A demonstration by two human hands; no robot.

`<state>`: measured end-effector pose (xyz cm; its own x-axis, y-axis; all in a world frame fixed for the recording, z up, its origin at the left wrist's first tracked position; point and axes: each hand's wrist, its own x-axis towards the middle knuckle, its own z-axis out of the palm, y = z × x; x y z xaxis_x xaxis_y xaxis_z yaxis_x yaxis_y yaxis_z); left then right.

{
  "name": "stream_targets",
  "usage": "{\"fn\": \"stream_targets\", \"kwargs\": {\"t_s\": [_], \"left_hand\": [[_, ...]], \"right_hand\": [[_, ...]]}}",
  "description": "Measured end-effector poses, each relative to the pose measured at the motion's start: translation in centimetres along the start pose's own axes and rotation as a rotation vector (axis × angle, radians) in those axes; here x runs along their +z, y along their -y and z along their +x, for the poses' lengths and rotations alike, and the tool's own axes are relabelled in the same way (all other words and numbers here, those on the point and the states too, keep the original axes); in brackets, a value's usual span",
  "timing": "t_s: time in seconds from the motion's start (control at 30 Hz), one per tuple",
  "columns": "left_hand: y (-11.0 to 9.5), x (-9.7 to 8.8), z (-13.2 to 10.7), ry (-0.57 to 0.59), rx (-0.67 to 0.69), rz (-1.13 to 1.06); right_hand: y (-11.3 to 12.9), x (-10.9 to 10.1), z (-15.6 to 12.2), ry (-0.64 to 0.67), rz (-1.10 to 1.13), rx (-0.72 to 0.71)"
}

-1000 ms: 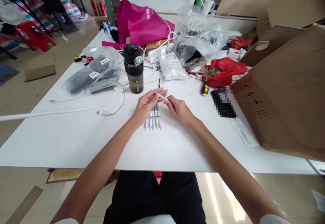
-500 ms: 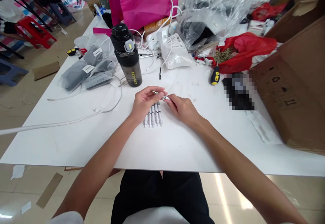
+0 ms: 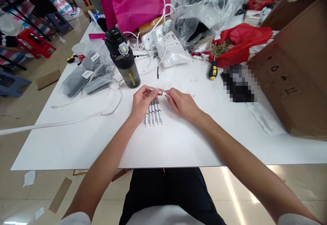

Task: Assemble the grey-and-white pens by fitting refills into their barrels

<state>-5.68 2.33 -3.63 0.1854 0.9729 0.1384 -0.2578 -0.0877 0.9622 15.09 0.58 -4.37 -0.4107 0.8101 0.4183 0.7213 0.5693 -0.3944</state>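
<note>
My left hand (image 3: 141, 101) and my right hand (image 3: 182, 103) meet over the middle of the white table (image 3: 178, 143). Both pinch one small white and grey pen (image 3: 156, 91), the left at its grey end, the right at its white end, so it lies level between them. Just below the hands, several more white pens (image 3: 153, 113) lie side by side in a neat row on the table. My left fingers curl partly over the tops of that row.
A dark water bottle (image 3: 123, 61) stands just behind my left hand. A yellow-handled screwdriver (image 3: 213, 71), a red bag (image 3: 240, 41), a pink bag (image 3: 133, 3), grey pouches (image 3: 84, 77), white cables (image 3: 76, 117) and a large cardboard box (image 3: 296, 68) crowd the back and right.
The view has tipped down and closer. The pen has turned from a slant to nearly level, and my left fingers have closed more tightly on its end.
</note>
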Motion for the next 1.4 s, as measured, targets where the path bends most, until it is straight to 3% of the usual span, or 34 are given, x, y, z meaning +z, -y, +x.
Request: {"fn": "stream_targets", "kwargs": {"t_s": [0.27, 0.63, 0.83, 1.07, 1.4], "left_hand": [[-0.2, 0.8, -0.4, -0.012, -0.021, -0.018], [0.1, 1.2, -0.6, -0.082, -0.048, -0.023], [-0.2, 1.5, -0.6, -0.118, -0.073, -0.034], [-0.5, 1.1, -0.2, -0.186, -0.076, -0.104], [-0.4, 0.9, 0.0, -0.270, -0.086, -0.111]], "right_hand": [[-0.3, 0.4, -0.2, 0.036, 0.045, 0.124], [0.2, -0.2, -0.1, 0.063, 0.063, 0.059], [-0.7, 0.0, -0.3, 0.053, 0.052, 0.174], [-0.2, -0.9, 0.0, 0.017, -0.010, 0.052], [-0.3, -0.9, 0.1, -0.022, -0.012, 0.065]]}}
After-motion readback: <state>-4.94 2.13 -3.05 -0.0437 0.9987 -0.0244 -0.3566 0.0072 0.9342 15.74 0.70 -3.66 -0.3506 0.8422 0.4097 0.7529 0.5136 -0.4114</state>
